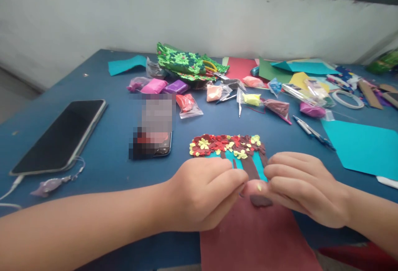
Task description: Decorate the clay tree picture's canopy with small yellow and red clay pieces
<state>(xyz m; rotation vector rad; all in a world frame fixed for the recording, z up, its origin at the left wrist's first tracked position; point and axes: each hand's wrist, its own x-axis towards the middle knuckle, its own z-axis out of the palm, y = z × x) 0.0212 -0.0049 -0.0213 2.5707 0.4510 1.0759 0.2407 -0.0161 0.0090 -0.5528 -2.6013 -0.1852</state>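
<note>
My left hand [207,192] and my right hand [303,188] meet at the fingertips, both pinched round a tiny yellow bit of clay [259,186]. Just beyond them lies a teal card with a clay tree [228,145]: a brown trunk under a crown of red, maroon and yellow flowers. My fingers hide its lower part. A brown lump of clay [261,201] rests on the dark red paper sheet [255,238] under my hands.
Two phones lie to the left, a large dark one [60,136] with a cable and a smaller one [154,128]. Bags of coloured clay [186,103], a green clay piece [183,62], paper sheets [363,146], a pen [312,132] and tape [346,98] crowd the far side of the blue table [115,167].
</note>
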